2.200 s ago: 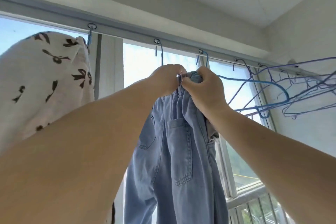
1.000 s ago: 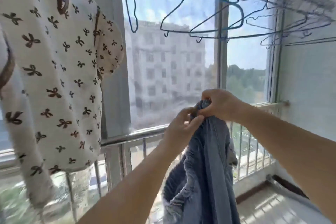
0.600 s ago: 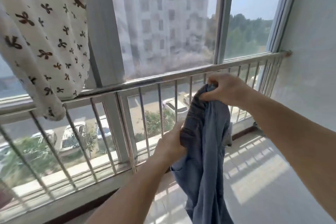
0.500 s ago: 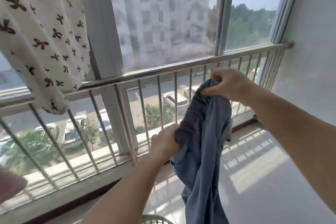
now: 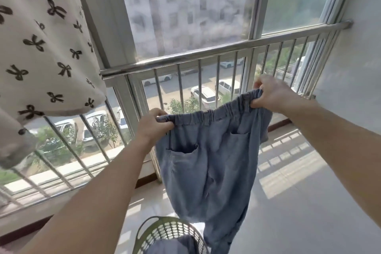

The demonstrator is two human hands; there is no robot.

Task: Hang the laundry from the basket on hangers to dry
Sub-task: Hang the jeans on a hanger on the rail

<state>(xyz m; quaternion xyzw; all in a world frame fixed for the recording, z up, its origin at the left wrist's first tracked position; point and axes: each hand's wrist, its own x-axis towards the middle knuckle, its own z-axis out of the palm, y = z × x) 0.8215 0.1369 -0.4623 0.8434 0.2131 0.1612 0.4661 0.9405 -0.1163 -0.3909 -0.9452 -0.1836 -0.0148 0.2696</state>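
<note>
A green laundry basket (image 5: 169, 233) with a perforated wall sits at the bottom edge of the view on the pale tiled floor (image 5: 299, 202), with blue-grey cloth (image 5: 171, 246) lying inside it. Above the basket, a pair of blue-grey trousers (image 5: 208, 161) hangs in the air, spread by its elastic waistband, two patch pockets facing the camera and the legs trailing down beside the basket's right rim. The left hand (image 5: 153, 127) has its fingers curled round the left end of the waistband, thumb pinching the cloth. The right hand (image 5: 272, 94) grips the right end in the same way, held higher than the left, so the waistband slants upward to the right. Beyond the hands a steel railing (image 5: 195, 55) with upright bars runs along the window (image 5: 185, 6). At the upper left, a cream garment (image 5: 41, 47) printed with dark bows hangs in front of the glass. Outside, parked cars and a pale building show through the panes.
</note>
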